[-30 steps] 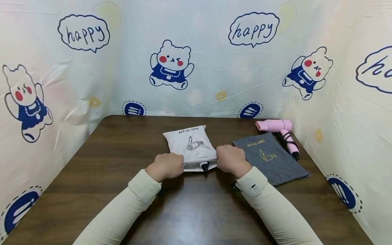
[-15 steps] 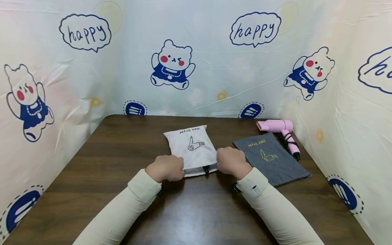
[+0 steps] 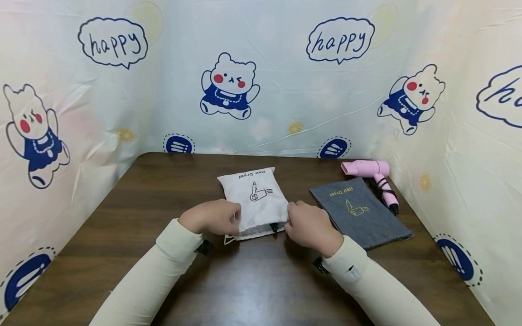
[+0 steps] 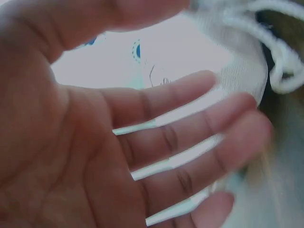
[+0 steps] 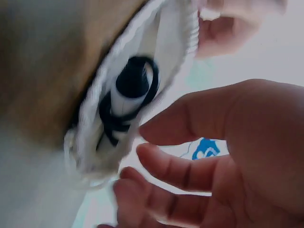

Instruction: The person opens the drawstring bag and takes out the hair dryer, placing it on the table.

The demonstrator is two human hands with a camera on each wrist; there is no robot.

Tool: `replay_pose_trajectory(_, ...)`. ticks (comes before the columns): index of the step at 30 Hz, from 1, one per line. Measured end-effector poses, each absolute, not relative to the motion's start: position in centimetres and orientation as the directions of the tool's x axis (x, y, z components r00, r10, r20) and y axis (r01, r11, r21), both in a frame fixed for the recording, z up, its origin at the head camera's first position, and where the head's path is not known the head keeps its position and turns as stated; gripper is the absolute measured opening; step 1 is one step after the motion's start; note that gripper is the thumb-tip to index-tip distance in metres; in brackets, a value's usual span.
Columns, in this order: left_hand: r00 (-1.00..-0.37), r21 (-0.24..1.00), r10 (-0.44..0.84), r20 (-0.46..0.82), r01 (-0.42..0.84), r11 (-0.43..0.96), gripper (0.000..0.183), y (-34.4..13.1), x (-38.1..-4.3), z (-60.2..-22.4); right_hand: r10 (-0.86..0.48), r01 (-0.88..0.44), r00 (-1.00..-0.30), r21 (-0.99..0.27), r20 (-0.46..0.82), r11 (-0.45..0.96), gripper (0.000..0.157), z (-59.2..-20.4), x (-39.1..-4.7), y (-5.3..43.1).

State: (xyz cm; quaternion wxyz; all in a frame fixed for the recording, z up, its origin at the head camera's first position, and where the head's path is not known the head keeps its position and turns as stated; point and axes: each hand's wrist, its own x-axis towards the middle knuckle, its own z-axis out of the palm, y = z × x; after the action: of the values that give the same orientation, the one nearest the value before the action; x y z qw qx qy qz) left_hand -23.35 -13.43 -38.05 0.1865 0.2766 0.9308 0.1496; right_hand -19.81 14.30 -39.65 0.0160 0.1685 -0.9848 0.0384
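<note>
A white drawstring bag (image 3: pixel 261 203) printed "Hair Dryer" lies at mid-table, its mouth toward me. Inside it, in the right wrist view, is a white handle (image 5: pixel 124 103) with a black tip and black cord (image 5: pixel 154 78). My left hand (image 3: pixel 214 216) is at the bag's left edge, its fingers extended and spread in the left wrist view. A looped drawstring (image 4: pixel 285 71) hangs close by. My right hand (image 3: pixel 311 226) is at the mouth's right corner, fingers loosely bent, thumb and forefinger slightly apart beside the rim.
A dark grey bag (image 3: pixel 363 217) with yellow "Hair Dryer" lettering lies flat to the right. Behind it, a pink hair dryer (image 3: pixel 365 168) with its black cord wrapped round the handle rests near the table's (image 3: pixel 163 194) right edge. Printed cloth walls surround the table.
Both hands gripped the bag's mouth corners and drew the cloth over the handle toward me. Now the fingers have loosened, the left hand has shifted left, and a drawstring loop shows.
</note>
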Motion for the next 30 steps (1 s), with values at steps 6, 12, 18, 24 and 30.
replay_pose_trajectory(6, -0.856, 0.42, 0.514, -0.058, 0.446, 0.79, 0.016, -14.0, -26.2, -38.5, -0.401, -0.408, -0.913, -0.178, 0.075, 0.896, 0.029, -40.4, -18.2, 13.8)
replay_pose_trajectory(12, -0.943, 0.384, 0.316, 0.108, 0.332, 0.862, 0.018, -14.0, -29.2, -40.1, -0.422, -0.423, -0.904, -0.271, 0.066, 0.864, 0.023, -41.7, -17.9, 12.9)
replay_pose_trajectory(18, -0.955, 0.308, 0.244, 0.17, 0.287, 0.907, 0.034, -13.9, -31.1, -40.7, -0.386, -0.4, -0.916, -0.303, 0.109, 0.865, 0.042, -42.0, -18.0, 12.5)
replay_pose_trajectory(24, -0.961, 0.186, 0.228, 0.156, 0.255, 0.949, 0.036, -14.0, -32.0, -40.9, -0.356, -0.384, -0.923, -0.299, 0.144, 0.874, 0.047, -41.9, -18.2, 12.5)
replay_pose_trajectory(30, -0.955, 0.151, 0.245, 0.167, 0.27, 0.951, 0.03, -14.7, -32.3, -41.2, -0.348, -0.38, -0.924, -0.281, 0.159, 0.881, 0.052, -41.8, -18.5, 12.6)
